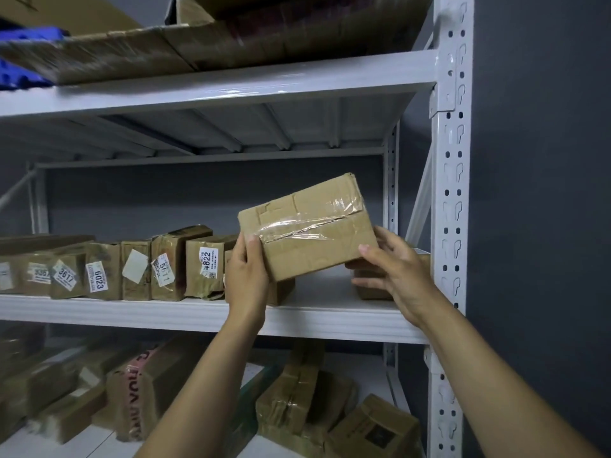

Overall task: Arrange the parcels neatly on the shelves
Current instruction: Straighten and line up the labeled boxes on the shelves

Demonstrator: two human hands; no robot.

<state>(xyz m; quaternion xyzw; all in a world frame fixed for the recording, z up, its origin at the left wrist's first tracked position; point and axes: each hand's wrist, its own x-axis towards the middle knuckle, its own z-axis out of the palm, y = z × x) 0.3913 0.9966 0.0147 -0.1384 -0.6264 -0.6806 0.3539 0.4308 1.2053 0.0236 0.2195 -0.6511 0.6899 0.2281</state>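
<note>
**A:** What's nearest?

**B:** The two hands, apart, one at each end of a parcel. The left hand (pixel 246 276) grips the lower left corner of the box (pixel 307 226), thumb on the taped face. The right hand (pixel 396 269) pinches the lower right edge, thumb in front and fingers behind.

**A:** And where is the box?

**B:** In the air, tilted with its right end higher, just in front of the middle shelf (pixel 198 312). It touches nothing but the hands.

**A:** So which step is this?

**B:** I'd say placing. The box is picked up but not set down. Below it the shelf shows a bare gap between a small box (pixel 281 292) on the left and another parcel (pixel 370 290) half hidden behind the right hand.

**A:** Further back?

**B:** The row of parcels (pixel 132 269) stands on edge, labels facing out, running left from that small box.

**A:** What does the next move call for?

**B:** Probably levelling the box, turning it on edge to match the row, then lowering it into the gap. Whether it has a label I can't tell; none shows on this face.
</note>
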